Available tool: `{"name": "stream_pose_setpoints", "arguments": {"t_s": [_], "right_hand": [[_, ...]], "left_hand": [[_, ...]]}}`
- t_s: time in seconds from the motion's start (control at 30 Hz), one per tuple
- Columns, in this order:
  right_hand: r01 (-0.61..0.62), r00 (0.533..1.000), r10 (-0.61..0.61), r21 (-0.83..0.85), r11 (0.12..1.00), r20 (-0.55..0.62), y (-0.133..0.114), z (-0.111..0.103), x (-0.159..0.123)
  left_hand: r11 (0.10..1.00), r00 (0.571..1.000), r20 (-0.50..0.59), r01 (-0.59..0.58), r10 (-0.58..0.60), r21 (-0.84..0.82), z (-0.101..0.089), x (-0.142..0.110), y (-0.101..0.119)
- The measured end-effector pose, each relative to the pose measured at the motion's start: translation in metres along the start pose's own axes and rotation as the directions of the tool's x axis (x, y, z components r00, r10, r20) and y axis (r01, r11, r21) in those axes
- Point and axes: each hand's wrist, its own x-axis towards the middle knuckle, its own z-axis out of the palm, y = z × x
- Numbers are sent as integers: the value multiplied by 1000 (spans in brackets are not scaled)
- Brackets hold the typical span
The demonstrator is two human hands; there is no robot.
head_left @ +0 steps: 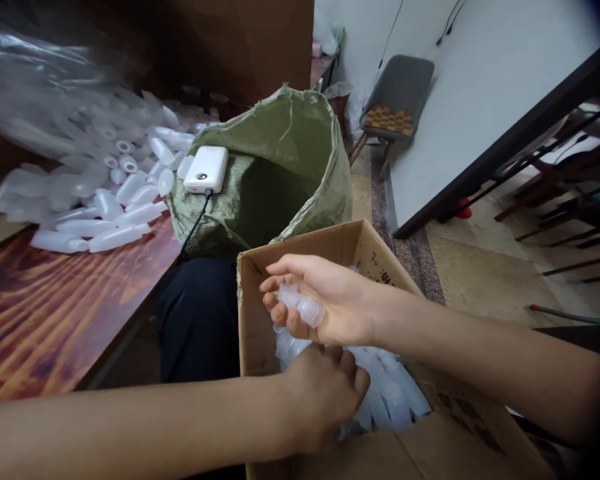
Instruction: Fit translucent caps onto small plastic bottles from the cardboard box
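Wood-grain table (55,313) runs along the left, heaped at its far end with loose white bottles (125,193), a power bank (207,169) resting on a green sack (280,173) beyond. Over the open box (260,293), the right hand (330,300) has its fingers (280,313) curled round a small bottle (303,305) lying crosswise, pointing left. Just below, the left hand (325,393) is knuckles-up among the caps (390,393) in the box; its grip is hidden.

Soft daylight; top-left blurred; corners dark, distorted.
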Motion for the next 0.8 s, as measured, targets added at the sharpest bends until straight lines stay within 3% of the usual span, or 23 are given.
{"name": "stream_pose_setpoints", "arguments": {"t_s": [0.13, 0.2, 0.27, 0.37, 0.43, 0.47, 0.53, 0.6, 0.7, 0.77, 0.8], "right_hand": [[6, 999, -5, -40, 999, 32, -3, -1, -4], [144, 989, -140, -152, 978, 40, -7, -3, -8], [342, 938, -343, -322, 883, 57, -11, -5, -13], [545, 793, -602, -549, 634, 92, -15, -10, -19], [598, 687, -716, -657, 459, 125, -16, -14, -23], [590, 656, -743, -705, 394, 134, -17, -15, -25], [509, 652, -747, -805, 305, 129, -18, -16, -28], [402, 657, -739, -899, 176, 149, -19, -17, -30], [340, 587, -719, -919, -199, 373, -19, -19, -28], [350, 567, -632, -849, -395, 528, -18, -22, -24], [361, 581, -582, -821, -442, 569, -16, -23, -22]], "left_hand": [[989, 993, -89, 63, -75, -130, -16, -10, -6], [956, 977, -160, 92, -141, -278, -23, -19, -11], [910, 938, -277, 83, -210, -406, -31, -32, -18], [854, 829, -441, 79, -343, -515, -43, -58, -30], [843, 732, -531, 108, -426, -527, -48, -76, -39], [843, 685, -569, 126, -455, -523, -49, -84, -44], [834, 617, -608, 154, -500, -530, -46, -96, -53], [808, 588, -604, 155, -538, -568, -38, -102, -62], [795, 569, -622, 94, -537, -600, -26, -104, -72], [794, 581, -642, 11, -500, -608, -22, -103, -75], [774, 600, -632, -32, -491, -632, -22, -103, -76]]}}
